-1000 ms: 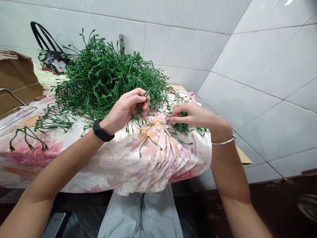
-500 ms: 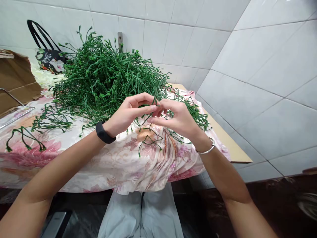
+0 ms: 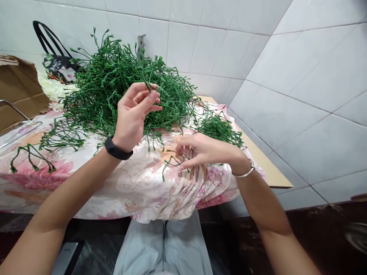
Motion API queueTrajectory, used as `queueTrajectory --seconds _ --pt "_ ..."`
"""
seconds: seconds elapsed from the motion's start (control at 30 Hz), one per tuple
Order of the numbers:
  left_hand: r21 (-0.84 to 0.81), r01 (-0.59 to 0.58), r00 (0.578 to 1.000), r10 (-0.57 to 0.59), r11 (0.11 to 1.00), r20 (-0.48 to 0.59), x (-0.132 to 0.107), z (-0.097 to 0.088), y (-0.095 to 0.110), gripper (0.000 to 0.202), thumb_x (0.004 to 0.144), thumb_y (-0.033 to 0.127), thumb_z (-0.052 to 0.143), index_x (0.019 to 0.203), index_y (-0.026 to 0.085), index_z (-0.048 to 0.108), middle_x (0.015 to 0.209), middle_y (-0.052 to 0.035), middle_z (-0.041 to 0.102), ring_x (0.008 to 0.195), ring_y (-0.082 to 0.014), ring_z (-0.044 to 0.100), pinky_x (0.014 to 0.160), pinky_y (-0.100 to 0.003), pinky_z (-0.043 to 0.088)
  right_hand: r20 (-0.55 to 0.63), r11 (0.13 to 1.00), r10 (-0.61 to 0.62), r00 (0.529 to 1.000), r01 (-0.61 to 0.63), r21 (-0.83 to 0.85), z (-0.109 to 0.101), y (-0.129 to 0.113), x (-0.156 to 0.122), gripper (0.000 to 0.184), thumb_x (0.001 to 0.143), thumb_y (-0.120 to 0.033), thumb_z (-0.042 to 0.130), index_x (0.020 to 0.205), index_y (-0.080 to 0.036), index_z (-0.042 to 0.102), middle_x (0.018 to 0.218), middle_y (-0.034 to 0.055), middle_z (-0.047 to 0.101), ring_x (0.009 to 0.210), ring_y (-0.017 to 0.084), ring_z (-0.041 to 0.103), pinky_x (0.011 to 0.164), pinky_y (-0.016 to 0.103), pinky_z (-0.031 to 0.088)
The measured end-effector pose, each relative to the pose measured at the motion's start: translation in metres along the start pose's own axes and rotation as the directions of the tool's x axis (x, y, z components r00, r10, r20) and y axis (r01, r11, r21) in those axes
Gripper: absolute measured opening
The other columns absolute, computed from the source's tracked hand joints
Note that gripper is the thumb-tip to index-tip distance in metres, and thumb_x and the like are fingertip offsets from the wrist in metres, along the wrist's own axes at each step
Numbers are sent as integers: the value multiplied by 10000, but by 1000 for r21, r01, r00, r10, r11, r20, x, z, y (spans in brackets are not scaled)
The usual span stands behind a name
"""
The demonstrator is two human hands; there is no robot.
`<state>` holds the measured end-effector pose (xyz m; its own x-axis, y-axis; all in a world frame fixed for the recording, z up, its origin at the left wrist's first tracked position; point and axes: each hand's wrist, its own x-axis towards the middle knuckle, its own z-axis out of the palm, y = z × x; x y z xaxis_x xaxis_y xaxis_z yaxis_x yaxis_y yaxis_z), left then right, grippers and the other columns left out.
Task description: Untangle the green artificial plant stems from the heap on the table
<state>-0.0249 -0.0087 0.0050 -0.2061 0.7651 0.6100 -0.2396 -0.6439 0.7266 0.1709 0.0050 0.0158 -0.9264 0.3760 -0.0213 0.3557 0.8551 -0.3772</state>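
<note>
My left hand [image 3: 133, 112] is raised before a big heap of green artificial stems [image 3: 114, 84]. Its thumb and fingertips pinch a thin green plastic stem [image 3: 145, 78], which points upward and partly blends into the heap behind. Lower and to the right, my right hand [image 3: 205, 151] hovers palm down over the cloth, thumb and fingers apart. Between and just left of those fingers lies a small branched green stem [image 3: 164, 172]. A smaller pile of green stems [image 3: 219, 128] rests beyond my right hand.
A floral cloth [image 3: 120, 194] covers the table, whose bare board edge [image 3: 272, 175] shows at right. Loose stems [image 3: 33, 162] lie at left, near a metal wire stand [image 3: 21, 133], a cardboard box [image 3: 21, 91], white flowers [image 3: 59, 89] and a floral bag [image 3: 61, 68]. Tiled walls [image 3: 206, 49] stand behind.
My hands have parted. My left hand has moved up and left with the green stem, while my right hand has dropped toward the small branched stem on the cloth.
</note>
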Motion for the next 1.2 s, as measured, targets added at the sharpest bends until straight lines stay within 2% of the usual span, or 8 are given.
queueTrajectory --seconds 0.17,0.33,0.43,0.67,0.77,0.87,0.97,1.2 --pt "-68 -65 997 63 996 -35 3 -6 5 132 750 190 647 856 203 570 844 61 550 772 -48 514 698 -243 460 -11 997 -48 999 47 -66 13 1 8 299 751 -414 601 889 -149 589 887 51 566 778 137 477 665 253 342" --pt "-69 -131 990 127 989 -63 11 -12 -3 151 696 229 695 813 226 600 782 34 570 692 -66 537 583 -208 481 -6 997 -59 998 59 -54 21 5 13 90 796 -222 544 775 -140 573 752 23 562 699 113 469 618 231 331" --pt "-33 -114 990 111 993 -85 15 -14 -7 148 670 273 708 785 260 617 766 25 591 660 -80 546 552 -197 485 -24 997 -39 999 37 -62 23 5 15 64 768 -159 533 709 -142 546 687 3 533 632 93 441 577 223 315" --pt "-90 -139 988 132 986 -86 17 -17 -10 139 656 249 719 775 258 648 785 19 612 657 -75 561 526 -181 491 -200 999 38 979 -32 33 -4 11 -7 45 747 -142 521 737 -149 564 730 10 564 657 88 483 611 220 381" --pt "-103 -124 991 116 987 -73 16 -15 -11 148 658 251 717 789 240 648 793 12 608 661 -71 567 534 -178 494 -405 987 159 901 -145 65 -23 24 -30 72 754 -216 555 754 -156 594 739 23 591 682 104 511 626 238 399" --pt "-86 -121 992 117 989 -49 12 -10 -11 150 654 245 717 785 222 648 806 7 605 659 -72 566 533 -180 498 -587 944 312 747 -314 102 -37 41 -48 80 719 -241 600 703 -163 605 718 28 599 665 116 516 619 261 396" --pt "-67 -115 993 114 991 -13 8 -5 -10 140 666 228 703 794 206 652 798 -2 605 660 -77 561 537 -186 505 -670 892 401 625 -434 129 -45 58 -55 45 681 -214 621 673 -170 615 691 27 602 632 125 520 599 278 392" --pt "-8 -8 993 9 1000 117 4 3 0 91 694 206 673 763 177 621 835 -12 610 666 -80 560 547 -194 501 -733 841 387 559 -540 31 -59 79 -47 52 670 -193 600 691 -166 640 788 55 624 764 173 563 665 305 420"
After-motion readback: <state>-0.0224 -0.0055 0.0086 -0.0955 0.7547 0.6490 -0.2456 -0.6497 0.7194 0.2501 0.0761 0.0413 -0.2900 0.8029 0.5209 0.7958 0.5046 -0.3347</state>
